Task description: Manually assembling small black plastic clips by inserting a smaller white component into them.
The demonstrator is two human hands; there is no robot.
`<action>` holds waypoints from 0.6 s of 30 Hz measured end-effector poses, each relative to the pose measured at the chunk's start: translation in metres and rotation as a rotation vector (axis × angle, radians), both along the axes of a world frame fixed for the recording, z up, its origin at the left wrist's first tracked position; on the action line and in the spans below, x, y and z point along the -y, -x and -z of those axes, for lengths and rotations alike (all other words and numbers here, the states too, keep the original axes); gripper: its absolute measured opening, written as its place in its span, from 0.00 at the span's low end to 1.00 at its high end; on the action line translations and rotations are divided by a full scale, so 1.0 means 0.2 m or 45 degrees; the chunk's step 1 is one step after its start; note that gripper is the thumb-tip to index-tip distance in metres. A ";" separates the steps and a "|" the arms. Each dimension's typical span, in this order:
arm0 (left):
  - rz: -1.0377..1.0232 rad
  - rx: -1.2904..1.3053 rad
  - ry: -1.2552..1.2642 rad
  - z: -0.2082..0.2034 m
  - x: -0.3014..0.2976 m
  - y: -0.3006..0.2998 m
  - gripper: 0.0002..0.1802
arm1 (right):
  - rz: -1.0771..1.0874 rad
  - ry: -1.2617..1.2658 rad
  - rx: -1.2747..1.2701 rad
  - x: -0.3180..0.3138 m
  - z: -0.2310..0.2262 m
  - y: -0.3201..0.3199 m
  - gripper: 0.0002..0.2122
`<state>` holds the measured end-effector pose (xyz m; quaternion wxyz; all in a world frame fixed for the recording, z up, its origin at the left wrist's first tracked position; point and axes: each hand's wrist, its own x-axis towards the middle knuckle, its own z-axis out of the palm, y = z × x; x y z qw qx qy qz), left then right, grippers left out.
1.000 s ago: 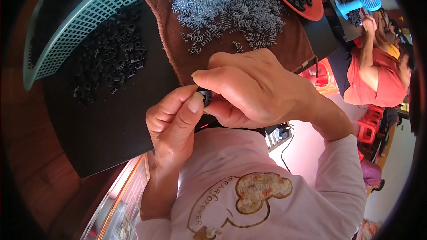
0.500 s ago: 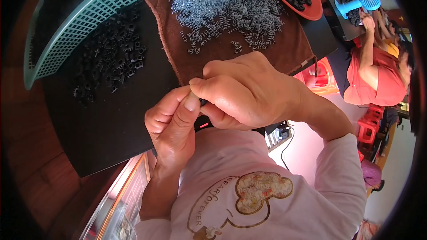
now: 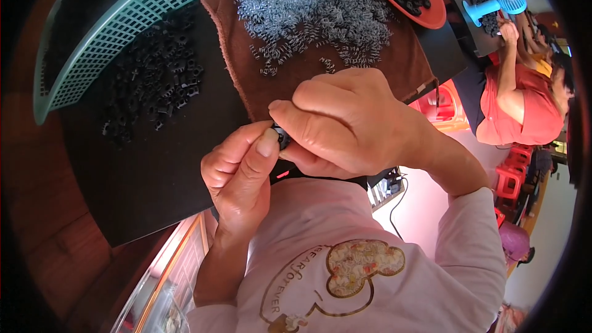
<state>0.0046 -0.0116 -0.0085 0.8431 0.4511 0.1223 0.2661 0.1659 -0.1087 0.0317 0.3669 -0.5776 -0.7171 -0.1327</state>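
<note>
Between my hands is a small black plastic part [image 3: 282, 137], mostly covered by fingers. My left hand [image 3: 242, 160] pinches it between thumb and forefinger. My right hand [image 3: 345, 124] is curled around its other side, its thumb and fingers closed at the part; whether they hold something else is hidden. Beyond the hands, a heap of small metal springs [image 3: 314, 9] lies on a brown cloth [image 3: 296, 80], with a few loose springs at its near edge. To the left, many small black plastic parts [image 3: 163, 80] are scattered on the dark table [image 3: 148, 179].
A green perforated basket [image 3: 123, 37] stands tilted at the far left. At the far right sits an orange-red dish [image 3: 436, 15] of black parts. Beyond it are a blue fan [image 3: 510, 0] and a person in a red shirt [image 3: 524, 105]. Red stools [image 3: 512, 172] stand right.
My right thumb and fingers have lifted slightly off my left fingertips, so more of the black part shows. My left hand stays nearly in place.
</note>
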 end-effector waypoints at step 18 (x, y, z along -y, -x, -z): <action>0.045 -0.020 -0.215 -0.03 0.03 -0.03 0.14 | -0.153 0.457 -0.783 0.05 -0.09 -0.05 0.06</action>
